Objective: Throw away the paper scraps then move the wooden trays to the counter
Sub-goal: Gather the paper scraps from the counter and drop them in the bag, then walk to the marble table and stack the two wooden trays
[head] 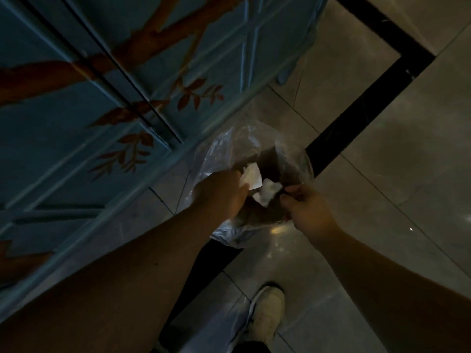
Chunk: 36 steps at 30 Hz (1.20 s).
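While both hands reach over the bin bag (257,149) on the tiled floor (382,174), the paper scraps (260,184) sit right at its open mouth, between the two hands. The left hand (224,192) has its fingers closed on a white scrap, apparently pushing it in. The right hand (305,210) pinches the other scrap and possibly the bag's rim, likely holding the mouth wide so nothing falls outside. A blue painted cabinet (102,98) stands just beside the bag. No wooden trays or desk show here.
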Available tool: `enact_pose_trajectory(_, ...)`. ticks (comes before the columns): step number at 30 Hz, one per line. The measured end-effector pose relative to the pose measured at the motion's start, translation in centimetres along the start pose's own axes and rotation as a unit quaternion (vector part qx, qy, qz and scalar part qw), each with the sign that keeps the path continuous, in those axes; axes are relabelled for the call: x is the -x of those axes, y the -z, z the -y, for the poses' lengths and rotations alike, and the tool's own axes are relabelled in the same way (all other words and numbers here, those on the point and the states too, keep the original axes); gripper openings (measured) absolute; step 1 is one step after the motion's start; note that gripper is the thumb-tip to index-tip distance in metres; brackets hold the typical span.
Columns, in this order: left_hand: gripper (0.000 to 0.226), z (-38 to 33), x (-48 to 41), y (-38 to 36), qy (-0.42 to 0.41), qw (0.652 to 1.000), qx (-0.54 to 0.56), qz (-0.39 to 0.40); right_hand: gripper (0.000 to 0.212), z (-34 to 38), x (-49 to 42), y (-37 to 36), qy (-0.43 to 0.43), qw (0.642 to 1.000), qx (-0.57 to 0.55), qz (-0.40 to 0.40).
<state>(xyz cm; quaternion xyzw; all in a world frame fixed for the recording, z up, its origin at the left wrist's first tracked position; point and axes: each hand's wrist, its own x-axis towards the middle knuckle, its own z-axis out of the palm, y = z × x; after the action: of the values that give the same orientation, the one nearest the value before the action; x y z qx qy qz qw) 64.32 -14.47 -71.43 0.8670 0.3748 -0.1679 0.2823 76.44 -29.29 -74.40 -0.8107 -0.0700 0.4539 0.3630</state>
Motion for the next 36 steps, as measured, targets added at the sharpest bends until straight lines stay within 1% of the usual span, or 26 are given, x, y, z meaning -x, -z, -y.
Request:
enact_pose_trajectory(2, 0.034, -0.2, -0.6, -0.3, 0.014, 1.0, -0.019, 0.002, 0.02, 0.0, 0.0, 0.2, -0.002, 1.0, 0.004, 0.006)
enact_pose_trajectory(5, 0.036, -0.5, -0.9, -0.6, 0.026, 0.998, -0.052, 0.008, 0.019, 0.3, 0.3, 0.5, 0.022, 0.999, 0.029, 0.009)
enact_pose_trajectory(8, 0.037, -1.0, -0.7, -0.5, 0.016, 0.998, -0.06, 0.013, 0.017, 0.8, 1.0, 1.0, 0.044, 0.996, 0.076, 0.022)
enact_pose_trajectory(11, 0.041, -1.4, -0.1, -0.3, -0.001, 0.998, -0.06, 0.012, 0.017, 1.1, 1.9, 1.9, 0.085, 0.991, 0.105, 0.018)
enact_pose_trajectory(13, 0.043, -1.5, 0.4, 0.1, -0.014, 0.998, -0.066, 0.005, 0.024, 1.3, 2.9, 2.6, 0.125, 0.977, 0.172, 0.019)
enact_pose_trajectory(16, 0.044, -2.1, 1.6, 1.2, -0.041, 0.995, -0.093, -0.009, 0.037, 1.8, 4.4, 3.6, 0.192, 0.946, 0.261, 0.013)
enact_pose_trajectory(21, 0.043, -3.6, 4.3, 4.7, -0.086, 0.989, -0.119, -0.005, 0.053, 4.0, 7.4, 5.2, 0.25, 0.898, 0.361, 0.024)
enact_pose_trajectory(25, 0.044, -4.9, 8.0, 10.2, -0.139, 0.978, -0.153, -0.04, 0.064, 8.2, 10.8, 7.0, 0.281, 0.851, 0.443, 0.012)
enact_pose_trajectory(28, 0.062, -7.1, 12.0, 15.7, -0.179, 0.969, -0.151, -0.072, 0.068, 12.2, 15.1, 8.6, 0.307, 0.824, 0.476, -0.018)
enact_pose_trajectory(29, 0.06, -7.9, 13.4, 17.6, -0.189, 0.967, -0.156, -0.075, 0.068, 13.7, 16.7, 9.1, 0.311, 0.819, 0.481, -0.024)
enact_pose_trajectory(32, 0.046, -10.2, 17.2, 23.0, -0.23, 0.952, -0.177, -0.101, 0.07, 18.2, 21.6, 10.7, 0.319, 0.807, 0.493, -0.056)
enact_pose_trajectory(36, 0.047, -13.9, 22.1, 30.6, -0.271, 0.935, -0.19, -0.127, 0.07, 24.0, 29.3, 13.9, 0.285, 0.802, 0.511, -0.116)
